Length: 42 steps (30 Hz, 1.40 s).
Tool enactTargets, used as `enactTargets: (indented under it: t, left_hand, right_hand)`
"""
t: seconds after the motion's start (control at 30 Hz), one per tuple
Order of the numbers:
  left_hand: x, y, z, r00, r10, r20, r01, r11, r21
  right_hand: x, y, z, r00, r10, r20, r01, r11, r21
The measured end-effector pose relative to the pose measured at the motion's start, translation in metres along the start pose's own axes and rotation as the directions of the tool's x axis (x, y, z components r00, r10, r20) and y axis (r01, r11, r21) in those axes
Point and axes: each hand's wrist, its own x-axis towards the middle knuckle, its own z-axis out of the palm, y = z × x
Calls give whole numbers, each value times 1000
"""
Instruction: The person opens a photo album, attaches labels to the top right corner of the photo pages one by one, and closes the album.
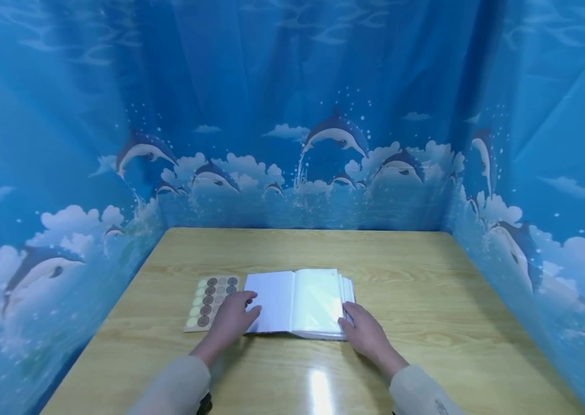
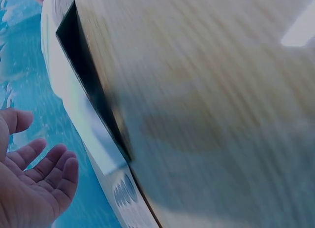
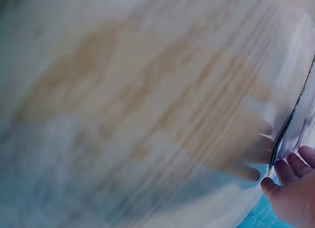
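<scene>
Head view alone takes in the whole scene: an open album [image 1: 299, 302] lying flat on the wooden worktop [image 1: 427, 300], with a sticker sheet [image 1: 211, 302] of round dots just beside its left page, and blue dolphin-print curtains [image 1: 323, 144] walling the worktop in. Left hand [image 1: 232, 318] rests with straight, relaxed fingers across the album's left edge and the sheet's corner, grasping nothing. Right hand [image 1: 367, 331] lies at the album's lower right corner, fingertips against the stacked page edges; whether it pinches a page cannot be told. Left wrist view, blurred, shows the left hand [image 2: 34, 188] released, palm exposed. Right wrist view shows only fingertips [image 3: 288, 171] touching the page edges.
</scene>
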Motion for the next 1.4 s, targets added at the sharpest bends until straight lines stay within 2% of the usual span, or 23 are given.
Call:
enactTargets:
  t: [0.23, 0.37, 0.47, 0.6, 0.73, 0.87, 1.07, 1.17, 1.4]
  left_hand:
    - [11, 15, 22, 999, 35, 16, -36, 998, 49]
    - [16, 27, 34, 996, 67, 50, -71, 994, 81]
    - [20, 38, 43, 992, 100, 83, -111, 984, 142]
    - [22, 52, 55, 980, 141, 142, -174, 952, 251]
    - [22, 62, 64, 962, 190, 197, -251, 898, 362]
    - [20, 66, 73, 945, 235, 227, -315, 841, 441]
    - [16, 69, 83, 931, 278, 237, -363, 784, 504]
    - [16, 71, 87, 925, 295, 237, -378, 766, 521]
    - [17, 70, 96, 923, 310, 229, -386, 760, 523]
  right_hand:
    - [2, 2, 1, 998, -43, -39, 45, 998, 33]
    - [5, 5, -4, 994, -56, -93, 57, 998, 12]
    - [7, 9, -8, 993, -45, -105, 45, 999, -2]
    - [9, 12, -10, 995, -43, -89, 43, 999, -5]
    - [10, 13, -10, 997, -45, -62, 46, 999, 14]
    - [10, 14, -8, 999, -27, -37, 29, 999, 42]
    - [8, 16, -4, 996, -68, -50, 70, 996, 49]
    - [7, 15, -5, 995, -83, -47, 85, 996, 41]
    - [6, 17, -5, 993, -105, -45, 105, 994, -5]
